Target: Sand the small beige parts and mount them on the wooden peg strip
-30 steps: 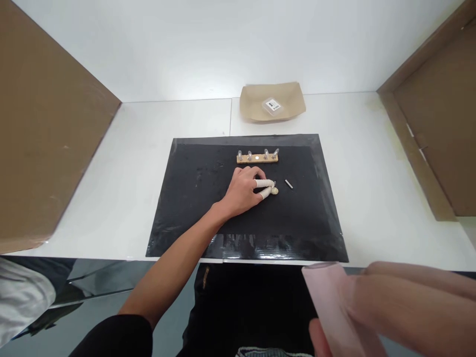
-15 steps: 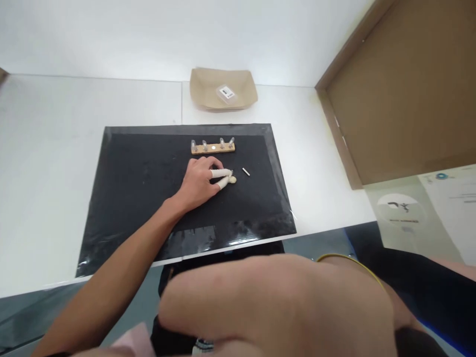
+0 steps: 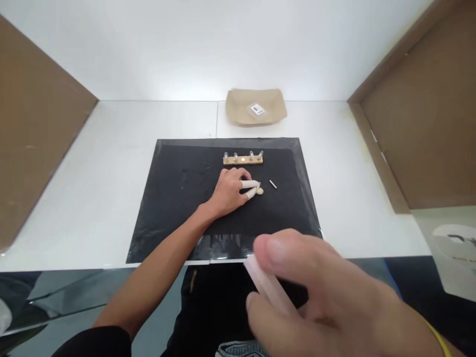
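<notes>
My left hand (image 3: 231,191) rests on the black mat (image 3: 178,188), with white covers on its thumb and index finger. Those two fingertips pinch at a small cream-coloured rounded piece (image 3: 260,191); a tiny clear or greyish bit shows beside it. Close to the camera and blurred, my right hand (image 3: 320,282) grips a pale pinkish-white flat strip (image 3: 269,285) between thumb and fingers. A short white stick (image 3: 273,184) lies just right of the left fingertips. Behind the left hand is a narrow wooden strip (image 3: 243,160) carrying several clear upright tips.
At the back of the white table (image 3: 186,119) stands a brown paper tray (image 3: 275,116) with a small clear packet (image 3: 257,110) bearing a label. Brown boards (image 3: 427,114) form side walls, and a white wall (image 3: 223,49) rises behind.
The view has shifted, so the mat appears further right. My right hand has turned and moved right in view, now showing its fingers around the pale strip. The left hand keeps its pinch.
</notes>
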Motion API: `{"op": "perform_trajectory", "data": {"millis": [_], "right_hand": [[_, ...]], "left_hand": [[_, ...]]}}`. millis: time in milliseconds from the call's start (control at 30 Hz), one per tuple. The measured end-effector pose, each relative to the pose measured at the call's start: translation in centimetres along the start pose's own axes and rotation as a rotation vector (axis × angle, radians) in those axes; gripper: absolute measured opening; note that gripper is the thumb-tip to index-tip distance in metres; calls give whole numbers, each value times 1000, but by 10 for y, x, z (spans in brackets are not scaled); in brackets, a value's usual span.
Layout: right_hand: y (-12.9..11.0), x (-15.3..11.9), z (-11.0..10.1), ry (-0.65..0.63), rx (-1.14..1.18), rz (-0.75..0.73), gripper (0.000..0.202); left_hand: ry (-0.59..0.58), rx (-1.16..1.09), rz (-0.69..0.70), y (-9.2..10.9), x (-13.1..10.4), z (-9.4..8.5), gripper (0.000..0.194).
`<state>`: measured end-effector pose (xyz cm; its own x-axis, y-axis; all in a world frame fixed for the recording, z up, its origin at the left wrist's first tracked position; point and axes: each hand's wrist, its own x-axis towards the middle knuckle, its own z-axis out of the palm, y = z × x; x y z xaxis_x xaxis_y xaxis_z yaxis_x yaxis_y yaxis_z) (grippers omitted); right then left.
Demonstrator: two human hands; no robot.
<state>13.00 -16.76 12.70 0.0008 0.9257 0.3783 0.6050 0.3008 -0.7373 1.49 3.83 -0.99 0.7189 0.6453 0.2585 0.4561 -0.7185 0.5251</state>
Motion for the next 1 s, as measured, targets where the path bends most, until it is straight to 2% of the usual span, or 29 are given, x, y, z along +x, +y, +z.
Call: {"op": "perform_trajectory", "data": {"millis": [100,167,233,300,433,500,567,667,900,1000], "right_hand": [[25,12,-7,-197,-59,-281,31],[41,12,-10,-167,-39,-253,35],[55,6,-7,-40,54,-103,38],[67,-2,3,139,227,81,38],[83,-16,32,462,708,585,22],[87,-18,43,523,849,749,24],[89,-18,47,567,893,802,28],[90,-15,43,601,838,762,28],[89,-2,18,452,710,418,10],[78,3,11,382,469,252,19]], "left_hand": [[11,-11,12,1,-1,0,8],[19,-35,17,2,-2,-1,9],[25,-74,6,3,-3,-2,8],[35,-123,-9,4,-3,-5,8],[75,-216,-9,8,-4,-10,11],[83,-258,-5,12,-3,-14,9],[81,-306,-7,18,-4,-18,7],[65,-388,-26,29,-6,-25,6],[89,-466,-22,55,-19,-41,7],[98,-494,-24,66,-25,-48,9]]}}
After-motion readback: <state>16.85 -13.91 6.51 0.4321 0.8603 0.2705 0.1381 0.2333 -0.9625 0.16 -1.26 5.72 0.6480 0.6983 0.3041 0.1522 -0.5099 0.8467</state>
